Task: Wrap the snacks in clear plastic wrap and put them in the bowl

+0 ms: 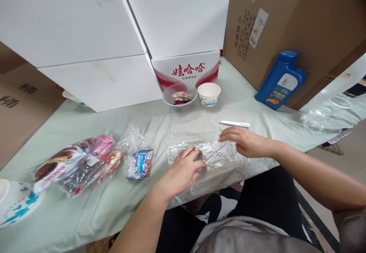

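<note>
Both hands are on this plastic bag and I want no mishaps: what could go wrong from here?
The crinkled clear plastic bag lies near the table's front edge under the left hand and right hand; a pull toward the body could slide it off. The slim white pen just beyond the right hand might get knocked away. The loose pale green cloth could bunch.

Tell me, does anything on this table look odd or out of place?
Only the blue jug at the back right: it looks like a workshop canister, among snack packets and a paper cup. The left hand and right hand rest on crinkled clear plastic.
</note>
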A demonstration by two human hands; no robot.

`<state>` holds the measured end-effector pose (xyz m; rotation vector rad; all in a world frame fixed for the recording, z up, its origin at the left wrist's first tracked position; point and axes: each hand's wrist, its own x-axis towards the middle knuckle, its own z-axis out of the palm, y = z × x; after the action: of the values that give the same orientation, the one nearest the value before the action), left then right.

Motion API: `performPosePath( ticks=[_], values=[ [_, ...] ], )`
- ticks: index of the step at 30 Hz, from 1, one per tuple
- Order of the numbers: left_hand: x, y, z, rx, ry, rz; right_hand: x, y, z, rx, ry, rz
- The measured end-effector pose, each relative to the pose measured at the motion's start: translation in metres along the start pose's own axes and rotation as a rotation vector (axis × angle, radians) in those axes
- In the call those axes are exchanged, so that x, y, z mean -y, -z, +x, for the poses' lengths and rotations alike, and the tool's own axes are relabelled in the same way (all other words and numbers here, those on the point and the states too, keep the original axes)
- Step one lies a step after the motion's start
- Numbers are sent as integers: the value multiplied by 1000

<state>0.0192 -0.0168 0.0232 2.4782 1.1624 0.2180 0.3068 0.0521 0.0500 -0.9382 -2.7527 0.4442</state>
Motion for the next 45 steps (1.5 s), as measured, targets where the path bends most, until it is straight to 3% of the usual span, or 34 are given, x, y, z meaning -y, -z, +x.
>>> performPosePath(
  ticks=[3,8,11,14,16,19,22,24,28,31,34,38,42,45],
  values=[
    [2,-3,0,11,8,-7,9,-2,-7,168,176,-5],
    [5,-5,-3,39,16,-40,-10,2,-36,190,90,-148],
    [4,-2,-4,43,10,-67,-14,11,-48,149,17,-204],
    [-1,3,-3,67,21,-68,0,11,-44,5,-16,-135],
    [-4,5,-1,71,26,-51,15,-2,-34,-63,16,-30],
    [-6,5,0,63,28,-34,27,-37,-20,-21,58,48],
    [-3,3,0,62,31,-28,16,-66,-15,87,49,-34],
    [2,4,-2,61,46,-12,0,-72,-19,100,36,-109],
    [21,14,-12,-20,153,56,-29,-61,-35,72,18,-199],
    [33,24,-21,-130,273,118,-35,-55,-43,81,9,-231],
    [30,26,-20,-263,378,175,-34,-58,-44,60,23,-240],
    [16,9,3,-413,480,175,-33,-61,-43,46,56,-263],
    [16,-7,25,-366,554,206,-32,-63,-43,39,102,-278],
    [28,-4,26,-309,618,273,-31,-64,-43,41,123,-273]
  ],
)
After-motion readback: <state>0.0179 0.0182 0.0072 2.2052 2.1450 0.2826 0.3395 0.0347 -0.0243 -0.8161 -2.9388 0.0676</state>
